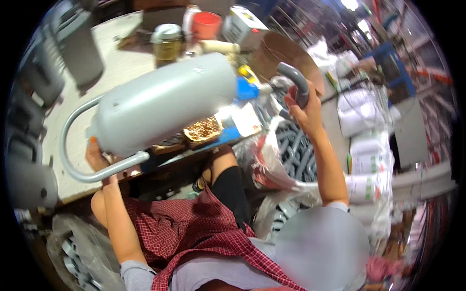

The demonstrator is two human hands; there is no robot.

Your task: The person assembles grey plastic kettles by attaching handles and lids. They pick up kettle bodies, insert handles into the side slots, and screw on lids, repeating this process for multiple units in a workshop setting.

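Holding the tilted tank (165, 102) by its left end above the table (48, 140), the left hand (97, 156) is partly hidden; the right hand (307, 112) clasps a handle (292, 74), still unattached. A hoop (64, 140) curves round that end, lower tip free, its joining unclear

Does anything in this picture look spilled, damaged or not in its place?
Nothing is clearly spilled or damaged. The large grey container slants over the table, but the left hand holds its lower end, so this seems ordinary handling. Blur could hide small damage.
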